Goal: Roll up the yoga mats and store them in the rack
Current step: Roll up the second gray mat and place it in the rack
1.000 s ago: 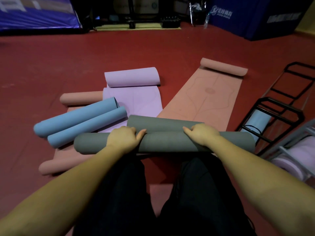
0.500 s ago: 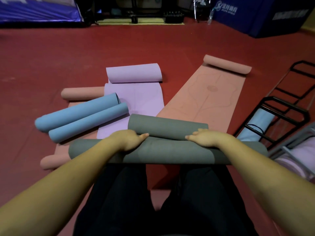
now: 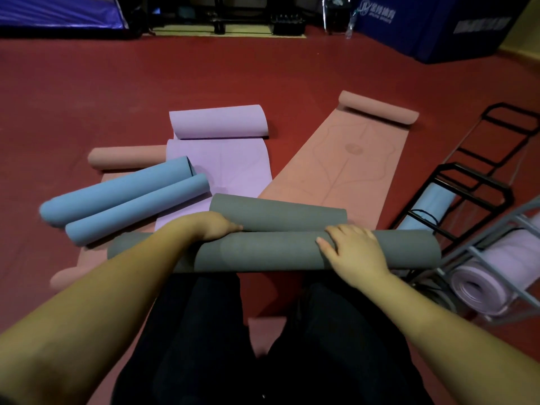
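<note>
A grey yoga mat (image 3: 277, 252) lies across my knees, wound into two rolls; the thinner far roll (image 3: 277, 213) rests against the near one. My left hand (image 3: 211, 226) sits on top of the near roll, its fingers curled over the far side into the crease between the rolls. Further right, my right hand (image 3: 355, 254) presses flat on the same roll with fingers spread. A black rack (image 3: 470, 182) at the right holds a light blue rolled mat (image 3: 429, 206). The grey rack (image 3: 526, 299) nearer me holds a lilac rolled mat (image 3: 491, 276).
On the red floor lie a half-unrolled lilac mat (image 3: 222, 162), a long pink mat (image 3: 347, 165) with its far end rolled, a blue mat (image 3: 125, 200) in two rolls, and another pink mat (image 3: 125, 157) beneath them. Dark blue padding (image 3: 423, 27) stands at the back.
The near grey roll has grown thicker and sits closer to my knees. My right hand has gone from gripping the roll's far side to lying flat on top.
</note>
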Motion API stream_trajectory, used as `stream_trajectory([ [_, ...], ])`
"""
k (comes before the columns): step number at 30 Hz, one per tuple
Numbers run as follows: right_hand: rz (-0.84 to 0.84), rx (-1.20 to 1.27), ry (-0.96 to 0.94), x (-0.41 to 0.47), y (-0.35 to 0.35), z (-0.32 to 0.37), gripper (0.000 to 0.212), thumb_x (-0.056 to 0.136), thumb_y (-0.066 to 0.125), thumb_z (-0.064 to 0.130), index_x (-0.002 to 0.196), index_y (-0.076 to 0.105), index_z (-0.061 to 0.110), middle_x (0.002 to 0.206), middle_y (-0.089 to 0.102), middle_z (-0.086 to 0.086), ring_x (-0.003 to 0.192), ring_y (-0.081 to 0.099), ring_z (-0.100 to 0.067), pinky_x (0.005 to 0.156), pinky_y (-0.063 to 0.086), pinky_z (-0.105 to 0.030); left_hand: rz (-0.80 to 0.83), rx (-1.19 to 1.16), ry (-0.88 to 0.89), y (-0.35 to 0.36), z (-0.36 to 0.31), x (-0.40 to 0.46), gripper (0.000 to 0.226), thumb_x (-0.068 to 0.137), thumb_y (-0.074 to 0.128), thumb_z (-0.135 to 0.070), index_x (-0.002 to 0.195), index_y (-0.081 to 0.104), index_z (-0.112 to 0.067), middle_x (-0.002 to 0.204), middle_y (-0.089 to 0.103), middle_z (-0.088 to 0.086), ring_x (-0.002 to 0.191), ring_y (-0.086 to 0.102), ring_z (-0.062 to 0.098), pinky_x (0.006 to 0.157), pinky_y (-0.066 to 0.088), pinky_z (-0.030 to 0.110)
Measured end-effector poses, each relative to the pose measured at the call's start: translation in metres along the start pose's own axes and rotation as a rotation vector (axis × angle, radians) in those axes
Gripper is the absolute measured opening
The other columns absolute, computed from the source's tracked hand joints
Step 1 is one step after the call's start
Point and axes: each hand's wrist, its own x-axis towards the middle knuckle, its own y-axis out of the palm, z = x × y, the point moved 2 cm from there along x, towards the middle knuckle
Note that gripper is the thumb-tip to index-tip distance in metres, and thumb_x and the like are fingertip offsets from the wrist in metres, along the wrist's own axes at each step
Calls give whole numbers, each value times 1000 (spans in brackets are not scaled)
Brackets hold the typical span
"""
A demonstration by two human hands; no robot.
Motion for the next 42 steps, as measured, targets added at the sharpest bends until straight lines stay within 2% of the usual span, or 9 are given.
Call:
stream_trajectory([
  [6,-7,-18,87,11,7,0,64,91,21,61,94,70,21,89,68,-1,89,62,-27,78,39,-35,-41,41,-34,0,-5,8,63,98,43,-58,137,56,-11,146,50,13,129,49,29,105,36,35],
  [12,151,-20,95,40,8,-2,58,97,26,61,92,68,22,99,69,-4,96,62,-27,73,37,-34,-704,187,-21,-1,-5,-18,63,104,27,-49,85,71,-9,87,70,14,85,64,34,70,47,37],
  [15,277,33,124,51,7,-2,63,97,21,63,102,70,24,109,69,-5,104,62,-27,77,43,-34,-795,137,3,13,-2,-25,61,103,26,-48,80,68,-10,83,68,15,81,63,36,64,43,38],
  [18,397,40,134,61,3,-3,66,98,17,61,121,67,24,125,64,-8,116,58,-28,90,44,-37,-884,205,168,40,-1,-35,58,94,32,-54,72,59,-7,72,61,19,71,60,39,63,46,43],
  [21,477,52,153,69,2,-5,67,98,16,61,129,63,24,135,59,-8,123,53,-29,98,41,-38,-826,395,223,60,8,-37,75,77,39,-79,92,63,-9,80,61,14,79,59,35,84,44,50],
  [23,494,57,154,72,3,-3,68,98,16,61,131,62,24,138,57,-8,125,51,-29,100,40,-39,-759,499,250,58,17,-36,94,60,48,-88,112,61,-10,93,62,13,86,60,34,87,43,52],
  [26,499,39,146,75,2,-1,69,97,17,61,133,61,22,141,54,-8,128,49,-29,103,40,-40,-675,618,245,55,20,-32,108,47,72,-80,130,53,-13,107,61,13,92,58,35,84,44,51],
  [33,541,75,187,75,-16,1,69,97,23,60,137,56,12,144,51,-15,128,50,-31,103,38,-38,-554,576,249,32,4,-46,87,69,63,-74,134,43,-21,117,57,6,107,54,30,87,41,43],
  [42,770,176,173,67,-32,-1,61,101,29,52,144,48,14,154,39,-11,138,40,-26,108,29,-34,-409,578,322,15,-3,-84,83,60,63,-83,121,45,-29,111,62,-4,105,59,22,69,38,35],
])
